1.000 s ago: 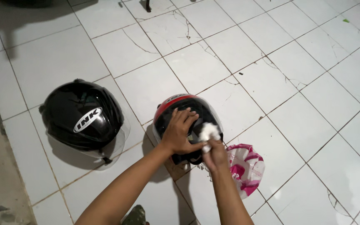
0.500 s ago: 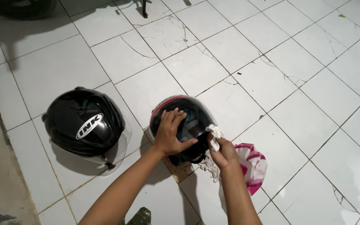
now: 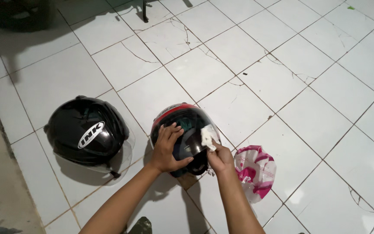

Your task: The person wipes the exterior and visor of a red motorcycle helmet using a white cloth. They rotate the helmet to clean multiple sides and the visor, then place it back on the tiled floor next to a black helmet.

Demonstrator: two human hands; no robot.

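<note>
L hand (image 3: 166,149) lies spread on the near side of the red-trimmed helmet (image 3: 186,130), mid-floor; R hand (image 3: 220,157) pinches a white tissue (image 3: 207,136) against its visor. Looks like mid-wipe, prob needs a steady hold w/ light strokes. Pink bag (image 3: 255,171) near right, black helmet (image 3: 87,132) left on the tile floor (image 3: 282,65).

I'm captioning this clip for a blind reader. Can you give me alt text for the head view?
A person's left hand steadies a dark helmet with a red rim on a white tiled floor while the right hand presses a white tissue to its visor. A black helmet sits left, a pink-and-white plastic packet right.
</note>
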